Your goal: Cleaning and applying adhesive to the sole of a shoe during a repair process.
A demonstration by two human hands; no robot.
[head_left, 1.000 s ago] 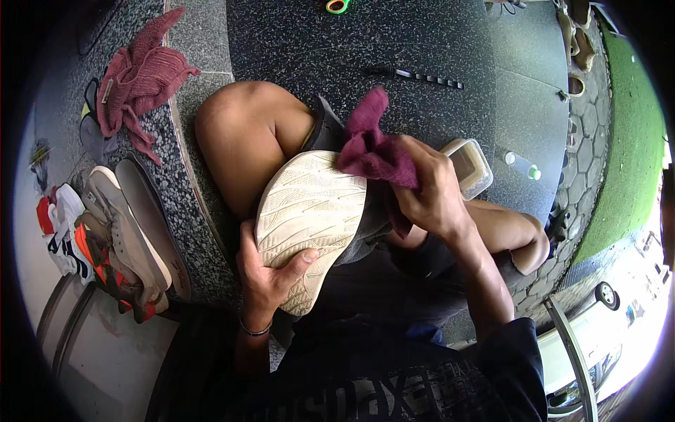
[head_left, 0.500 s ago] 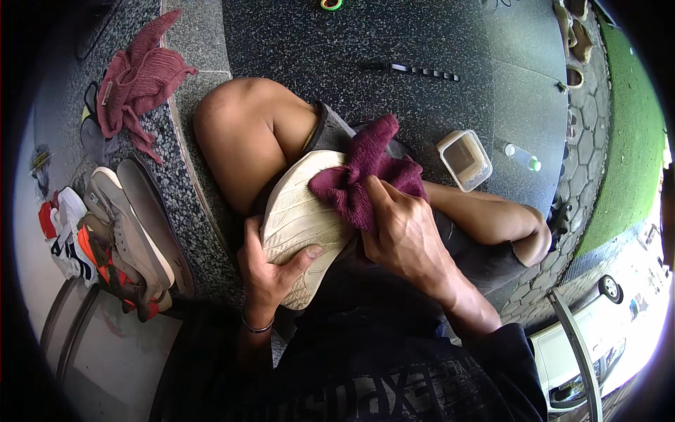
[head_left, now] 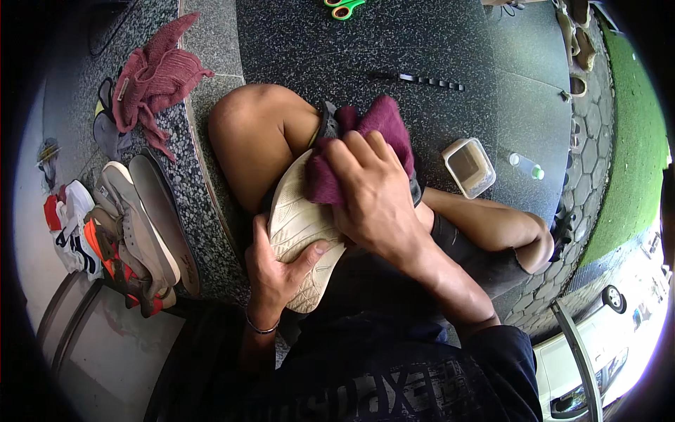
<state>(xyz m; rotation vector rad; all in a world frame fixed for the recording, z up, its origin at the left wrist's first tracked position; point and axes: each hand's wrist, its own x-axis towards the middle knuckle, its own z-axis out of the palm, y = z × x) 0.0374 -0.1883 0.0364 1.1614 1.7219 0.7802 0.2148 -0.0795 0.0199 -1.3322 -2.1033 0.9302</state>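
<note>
A shoe [head_left: 299, 224] with a cream, grooved sole rests in my lap, its sole turned up toward me. My left hand [head_left: 280, 271] grips the shoe's near left edge, thumb lying over the sole and fingers out of sight underneath. In my right hand [head_left: 374, 200] is a bunched maroon cloth [head_left: 385, 126], pressed onto the upper right part of the sole. Part of the cloth hangs beyond my knuckles. The shoe's upper is hidden beneath the sole.
To the left lie a reddish towel [head_left: 158, 84], a grey shoe [head_left: 133, 214], an insole [head_left: 163, 211] and several other shoes. On the dark speckled floor are a clear plastic tub [head_left: 470, 169], a small bottle [head_left: 526, 166], a black slim tool [head_left: 430, 82] and green-handled scissors [head_left: 343, 8].
My right hand has moved up and left across the sole with the cloth, turning so its knuckles face up. My left hand keeps its hold. The whole view has shifted slightly.
</note>
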